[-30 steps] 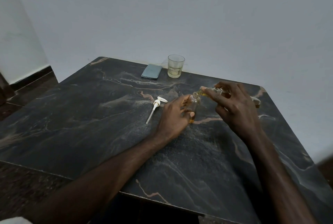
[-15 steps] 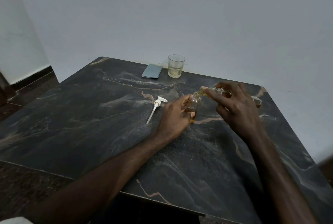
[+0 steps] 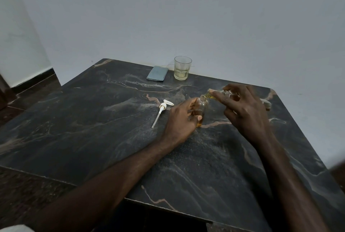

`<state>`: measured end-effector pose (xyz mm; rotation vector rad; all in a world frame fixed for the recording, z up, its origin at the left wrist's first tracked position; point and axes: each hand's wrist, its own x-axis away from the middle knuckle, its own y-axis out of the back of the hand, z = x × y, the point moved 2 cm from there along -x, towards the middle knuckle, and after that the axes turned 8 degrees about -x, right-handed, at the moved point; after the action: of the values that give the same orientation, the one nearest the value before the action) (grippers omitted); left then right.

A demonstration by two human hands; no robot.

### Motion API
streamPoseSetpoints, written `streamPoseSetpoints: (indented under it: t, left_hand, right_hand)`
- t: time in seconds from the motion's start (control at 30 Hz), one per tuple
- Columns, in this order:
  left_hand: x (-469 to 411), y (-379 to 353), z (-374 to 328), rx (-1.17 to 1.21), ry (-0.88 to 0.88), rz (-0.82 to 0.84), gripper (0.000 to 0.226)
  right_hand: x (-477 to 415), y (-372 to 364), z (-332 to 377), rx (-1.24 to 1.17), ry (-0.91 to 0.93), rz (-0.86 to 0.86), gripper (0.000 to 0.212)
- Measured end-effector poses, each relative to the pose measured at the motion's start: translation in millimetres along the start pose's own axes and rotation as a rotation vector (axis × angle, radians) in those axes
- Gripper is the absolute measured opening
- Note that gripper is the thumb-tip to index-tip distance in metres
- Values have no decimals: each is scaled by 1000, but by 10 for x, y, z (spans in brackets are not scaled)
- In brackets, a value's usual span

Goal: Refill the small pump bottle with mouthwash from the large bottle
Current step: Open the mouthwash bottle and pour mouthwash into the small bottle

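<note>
Nothing much has moved since 1 second ago: right of centre, the right hand [image 3: 246, 112] still tips the large bottle [image 3: 214, 96] over the small bottle [image 3: 201, 112], gripped upright on the counter [image 3: 93, 119] by the left hand [image 3: 181, 119]. Pouring continues; amber liquid fills only its bottom. The pump [image 3: 162, 109] lies just left.

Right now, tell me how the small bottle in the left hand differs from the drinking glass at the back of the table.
The small bottle has a narrow neck; the drinking glass has a wide open mouth. The left hand holds the small bottle while the right hand tips the large bottle over it; the drinking glass stands alone, untouched. The small bottle's liquid looks amber; the glass's looks pale yellow. Both are clear, upright and partly filled.
</note>
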<state>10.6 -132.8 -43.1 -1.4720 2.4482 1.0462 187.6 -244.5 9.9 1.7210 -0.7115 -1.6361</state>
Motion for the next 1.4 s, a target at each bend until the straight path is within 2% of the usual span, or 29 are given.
streamPoseSetpoints:
  t: [1.4]
  left_hand:
    - [11,14,-11,-30,-30,-9,53]
  right_hand:
    - [-15,3,8,9,4,-10,65]
